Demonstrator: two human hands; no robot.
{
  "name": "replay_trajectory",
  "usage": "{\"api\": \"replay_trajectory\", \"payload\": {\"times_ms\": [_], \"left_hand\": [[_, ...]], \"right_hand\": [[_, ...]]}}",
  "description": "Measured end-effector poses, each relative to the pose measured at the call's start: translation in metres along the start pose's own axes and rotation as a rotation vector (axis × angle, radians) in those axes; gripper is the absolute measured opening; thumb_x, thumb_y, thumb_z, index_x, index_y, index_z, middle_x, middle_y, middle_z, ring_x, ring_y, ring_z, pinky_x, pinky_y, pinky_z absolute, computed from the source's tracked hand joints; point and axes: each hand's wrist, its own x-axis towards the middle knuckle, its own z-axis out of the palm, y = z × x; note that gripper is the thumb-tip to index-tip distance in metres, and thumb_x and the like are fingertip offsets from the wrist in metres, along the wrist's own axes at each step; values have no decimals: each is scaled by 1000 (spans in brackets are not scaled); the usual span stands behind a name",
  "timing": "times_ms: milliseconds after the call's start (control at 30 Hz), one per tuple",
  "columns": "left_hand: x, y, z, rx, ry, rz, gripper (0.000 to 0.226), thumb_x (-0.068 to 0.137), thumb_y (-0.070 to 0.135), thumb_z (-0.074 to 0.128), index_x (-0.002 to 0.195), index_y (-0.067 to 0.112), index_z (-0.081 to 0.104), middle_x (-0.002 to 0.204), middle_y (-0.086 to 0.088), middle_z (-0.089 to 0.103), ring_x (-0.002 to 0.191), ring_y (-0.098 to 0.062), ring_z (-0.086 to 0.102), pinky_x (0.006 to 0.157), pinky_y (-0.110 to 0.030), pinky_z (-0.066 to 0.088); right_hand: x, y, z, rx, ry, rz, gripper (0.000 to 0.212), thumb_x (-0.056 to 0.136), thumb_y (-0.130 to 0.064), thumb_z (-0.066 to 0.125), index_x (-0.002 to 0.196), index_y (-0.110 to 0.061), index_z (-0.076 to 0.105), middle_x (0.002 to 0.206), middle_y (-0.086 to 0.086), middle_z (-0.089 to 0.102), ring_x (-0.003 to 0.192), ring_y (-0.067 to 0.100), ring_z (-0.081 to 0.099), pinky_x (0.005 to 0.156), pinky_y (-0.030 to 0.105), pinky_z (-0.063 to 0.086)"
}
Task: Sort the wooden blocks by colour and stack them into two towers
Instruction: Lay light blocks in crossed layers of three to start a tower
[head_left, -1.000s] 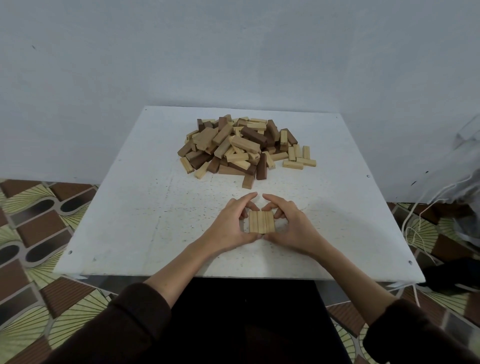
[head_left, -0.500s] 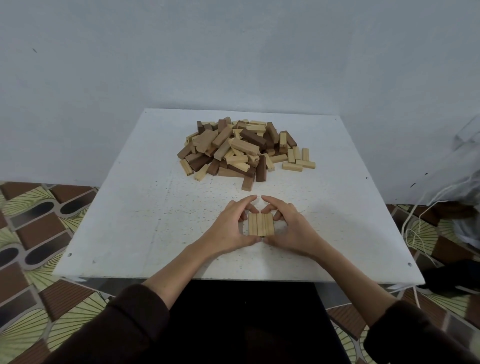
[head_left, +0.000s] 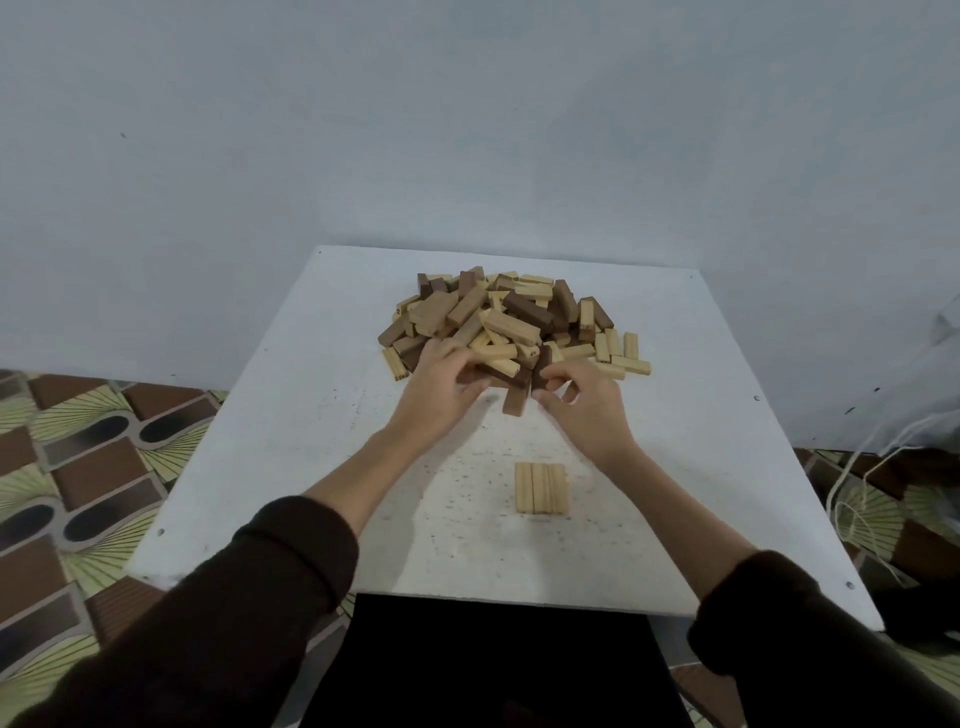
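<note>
Three light blocks (head_left: 541, 488) lie flat, side by side and touching, on the near middle of the white table (head_left: 291, 415), apart from both hands. Beyond them we see the mixed pile of light and dark blocks (head_left: 511, 322). The left hand (head_left: 441, 395) is at the pile's near edge, its fingers blurred, so we cannot tell its grip. The right hand (head_left: 584, 405) curls beside a dark block (head_left: 540, 371); we cannot tell if it holds the block.

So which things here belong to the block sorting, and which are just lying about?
Job: the mixed pile of blocks, the row of three light blocks, the table, the left hand and right hand at the pile.
Lying about: the white cords and the patterned floor tiles.
</note>
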Motion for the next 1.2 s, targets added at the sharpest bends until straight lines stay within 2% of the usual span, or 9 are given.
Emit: {"api": "replay_trajectory", "payload": {"times_ms": [67,233,333,633,733,800,867,1033,1200], "left_hand": [[18,0,3,140,41,71,29,88,18,66,113,3,64,106,-7,57,103,-18,44,88,-16,30],[40,0,13,304,15,119,31,86,23,66,110,2,65,112,-11,58,112,-27,44,92,-35,40],[43,0,16,318,20,122,32,88,27,65,109,3,65,113,-10,57,112,-26,44,91,-37,42],[47,-7,22,252,-14,177,10,85,-1,63,95,-2,66,102,-15,58,99,-32,49,79,-48,47],[47,-5,21,227,-11,184,7,87,0,61,92,-2,65,101,-15,58,99,-31,48,80,-46,46],[44,-6,18,211,14,168,10,90,7,60,95,-1,64,101,-13,56,99,-28,47,82,-36,43],[37,-10,13,178,58,124,13,91,11,59,99,1,61,102,-10,53,98,-20,45,82,-25,37],[3,-25,2,8,154,-38,8,91,6,54,99,5,51,101,-3,45,92,-7,34,80,-15,34],[-31,-42,-1,-13,164,-191,8,92,17,55,93,16,47,92,6,42,88,-9,35,70,-15,33]], "right_hand": [[13,-4,11,-69,26,22,19,85,-23,68,102,-16,65,100,-3,56,82,7,48,65,13,37],[24,-9,31,-195,89,74,17,85,-32,66,96,-21,61,98,-8,49,89,13,48,74,33,49],[27,-11,35,-219,115,73,18,85,-31,64,99,-19,61,102,-6,52,90,15,49,74,35,50],[28,-10,41,-312,85,55,22,88,-29,62,106,-15,62,108,-1,52,95,17,49,79,36,48],[28,-10,43,-314,83,39,21,88,-26,62,104,-13,63,107,1,53,94,19,51,78,37,48],[28,-10,43,-304,87,43,18,87,-24,62,101,-13,63,106,0,54,93,18,51,77,37,49],[28,-11,43,-278,99,48,14,86,-22,62,97,-13,63,102,-1,54,92,17,51,75,37,49],[18,-13,39,-163,120,61,12,83,-23,64,89,-19,54,93,-7,50,81,13,51,65,32,49],[4,-24,38,-99,39,111,19,80,-22,64,83,-24,45,85,-5,53,68,12,51,54,28,43]]}}
